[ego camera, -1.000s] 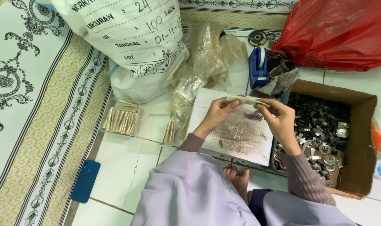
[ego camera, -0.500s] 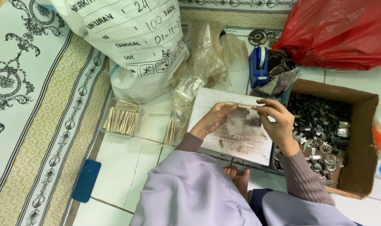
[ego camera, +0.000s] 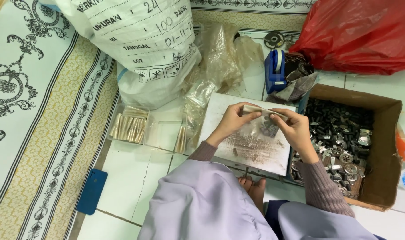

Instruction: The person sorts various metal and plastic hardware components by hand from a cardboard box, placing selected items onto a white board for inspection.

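My left hand (ego camera: 235,120) and my right hand (ego camera: 295,129) together pinch the top edge of a small clear plastic bag (ego camera: 265,120) with small dark metal parts inside. They hold it above a white board (ego camera: 251,146) that lies on the tiled floor. Each hand grips one end of the bag's folded top. A cardboard box (ego camera: 382,146) full of small metal parts sits just right of my right hand.
A clear tray (ego camera: 164,133) with rows of filled packets lies left of the board. A large white sack (ego camera: 140,44) and loose clear bags (ego camera: 215,58) sit behind. A blue tape dispenser (ego camera: 276,71), a red plastic bag (ego camera: 358,35), a blue phone (ego camera: 92,191), a patterned mat (ego camera: 29,111).
Both hands have come closer together over the board and now hold the small bag's top edge between them; the hands sit slightly lower than before.
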